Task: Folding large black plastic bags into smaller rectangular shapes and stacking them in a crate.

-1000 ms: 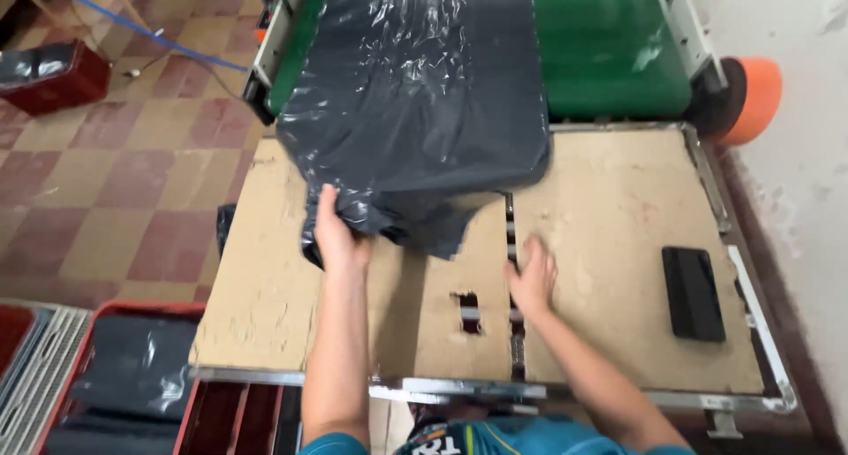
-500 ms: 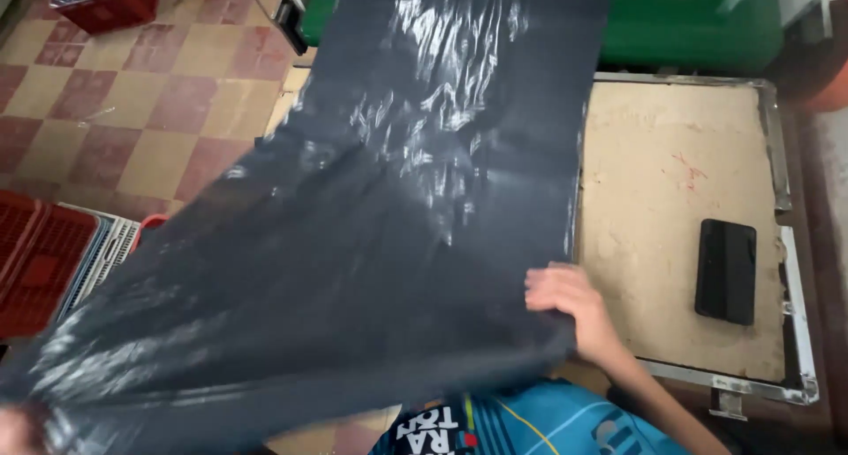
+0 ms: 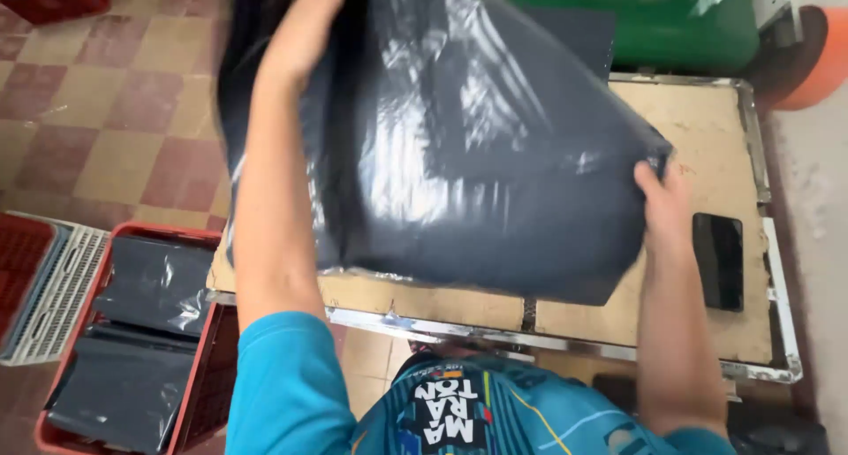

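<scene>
Chipboard worktable (image 3: 707,128) over a red-tan tiled floor. Dark plastic bag (image 3: 477,146) is held up above the board, stretched between two grips so it hangs flat. Left hand (image 3: 305,26) at 11 o'clock probably clenched on its top edge, blurred; right hand (image 3: 662,203) at 3 o'clock pinches a corner. Black phone-like slab (image 3: 717,261) at 4; red crate (image 3: 190,393) of more bags at 8.

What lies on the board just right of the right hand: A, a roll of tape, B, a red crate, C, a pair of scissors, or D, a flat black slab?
D: a flat black slab lies on the board beside the right hand, which grips the edge of the dark bag; the red crate sits on the floor to the left.
</scene>
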